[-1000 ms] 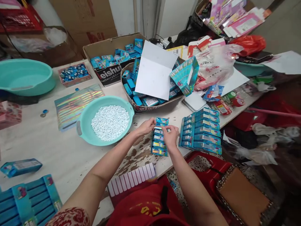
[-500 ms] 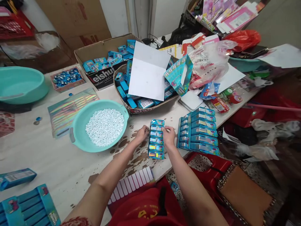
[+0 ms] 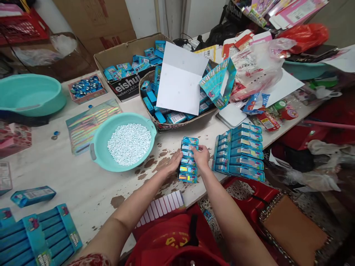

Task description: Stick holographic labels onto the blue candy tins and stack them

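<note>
A row of several small blue candy boxes [image 3: 188,162] with shiny fronts lies on the white table before me. My left hand [image 3: 174,162] rests along the row's left side, its fingers stretched out against it. My right hand [image 3: 201,155] grips the upper right side, thumb and fingers bent over the second box from the far end. The undersides of these fingers are hidden. Just to the right stands a blue display tray [image 3: 240,153] filled with similar boxes. Left of my hands sits a turquoise basin [image 3: 97,147] of small white candies [image 3: 129,144].
Behind are two cardboard cartons of blue boxes, the nearer carton [image 3: 180,128] partly covered by a white sheet [image 3: 180,79]. More blue trays [image 3: 52,232] lie at the lower left. A red stool [image 3: 249,192] stands beyond the table's right edge. Plastic bags [image 3: 255,70] crowd the back right.
My left hand has flattened along the row's side, where its fingers were bent before. My right fingers reach slightly further over the boxes. The view has shifted a little left.
</note>
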`<state>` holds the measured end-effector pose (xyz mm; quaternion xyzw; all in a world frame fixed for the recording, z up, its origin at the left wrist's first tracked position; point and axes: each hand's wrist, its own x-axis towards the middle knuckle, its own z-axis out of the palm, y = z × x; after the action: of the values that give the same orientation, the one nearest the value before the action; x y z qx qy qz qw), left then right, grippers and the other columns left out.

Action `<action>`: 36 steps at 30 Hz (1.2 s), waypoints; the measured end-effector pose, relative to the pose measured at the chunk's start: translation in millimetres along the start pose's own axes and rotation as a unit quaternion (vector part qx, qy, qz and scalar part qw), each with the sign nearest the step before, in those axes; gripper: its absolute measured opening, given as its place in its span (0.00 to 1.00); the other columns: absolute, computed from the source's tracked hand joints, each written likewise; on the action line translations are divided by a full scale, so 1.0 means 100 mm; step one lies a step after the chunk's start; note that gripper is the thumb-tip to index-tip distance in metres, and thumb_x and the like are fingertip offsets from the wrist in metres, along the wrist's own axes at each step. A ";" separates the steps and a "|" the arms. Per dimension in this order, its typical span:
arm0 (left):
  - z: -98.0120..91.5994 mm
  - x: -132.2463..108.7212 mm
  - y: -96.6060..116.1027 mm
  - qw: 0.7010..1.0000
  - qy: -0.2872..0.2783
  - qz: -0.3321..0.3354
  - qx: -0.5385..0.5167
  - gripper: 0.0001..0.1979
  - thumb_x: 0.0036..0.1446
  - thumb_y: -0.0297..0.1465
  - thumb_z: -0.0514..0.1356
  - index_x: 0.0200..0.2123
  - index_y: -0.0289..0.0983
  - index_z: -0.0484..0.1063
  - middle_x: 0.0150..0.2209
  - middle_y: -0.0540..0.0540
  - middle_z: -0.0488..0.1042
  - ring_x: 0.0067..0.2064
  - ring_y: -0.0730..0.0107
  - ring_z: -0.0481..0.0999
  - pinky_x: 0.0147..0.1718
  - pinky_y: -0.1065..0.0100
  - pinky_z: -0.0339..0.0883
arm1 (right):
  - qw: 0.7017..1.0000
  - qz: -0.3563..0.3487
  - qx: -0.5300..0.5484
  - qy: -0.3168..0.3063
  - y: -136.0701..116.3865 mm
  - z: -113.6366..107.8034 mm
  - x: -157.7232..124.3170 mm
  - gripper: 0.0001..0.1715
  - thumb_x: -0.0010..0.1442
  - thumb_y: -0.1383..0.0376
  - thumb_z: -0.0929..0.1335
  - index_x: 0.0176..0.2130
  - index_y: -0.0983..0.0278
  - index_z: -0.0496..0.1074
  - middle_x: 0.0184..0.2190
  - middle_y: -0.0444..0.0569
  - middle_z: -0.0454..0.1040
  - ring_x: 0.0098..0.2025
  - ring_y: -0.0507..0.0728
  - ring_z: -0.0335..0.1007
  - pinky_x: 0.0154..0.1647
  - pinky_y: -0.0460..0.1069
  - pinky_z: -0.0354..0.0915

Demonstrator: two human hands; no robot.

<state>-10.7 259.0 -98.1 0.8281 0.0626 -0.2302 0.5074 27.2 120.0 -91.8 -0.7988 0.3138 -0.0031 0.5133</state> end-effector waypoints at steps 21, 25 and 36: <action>-0.43 -2.16 -0.84 0.904 -0.132 -0.073 0.400 0.23 0.64 0.41 0.37 0.41 0.40 0.70 0.31 0.40 0.76 0.35 0.57 0.75 0.32 0.65 0.60 | 0.939 -0.001 0.037 -0.342 1.36 -0.69 -1.80 0.25 0.51 0.53 0.68 0.46 0.64 0.70 0.46 0.56 0.74 0.47 0.63 0.72 0.53 0.60 0.64; -0.46 -1.98 -0.92 0.910 -0.118 -0.088 0.388 0.22 0.64 0.40 0.39 0.38 0.38 0.69 0.34 0.39 0.76 0.38 0.55 0.75 0.34 0.64 0.61 | 0.933 -0.045 -0.029 -0.355 1.46 -0.72 -1.81 0.27 0.52 0.55 0.66 0.50 0.62 0.70 0.49 0.54 0.73 0.48 0.63 0.71 0.53 0.60 0.63; -0.53 -1.74 -1.04 0.914 -0.112 -0.121 0.369 0.18 0.61 0.38 0.44 0.36 0.37 0.71 0.38 0.39 0.76 0.42 0.55 0.74 0.34 0.65 0.61 | 0.927 -0.112 -0.103 -0.343 1.43 -0.69 -1.97 0.34 0.52 0.58 0.66 0.58 0.64 0.62 0.59 0.56 0.62 0.61 0.61 0.57 0.61 0.59 0.54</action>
<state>-183.3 377.1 -84.5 0.9111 0.0157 -0.3883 0.1371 -224.8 123.7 -114.4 -0.8294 0.0251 0.2460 0.5009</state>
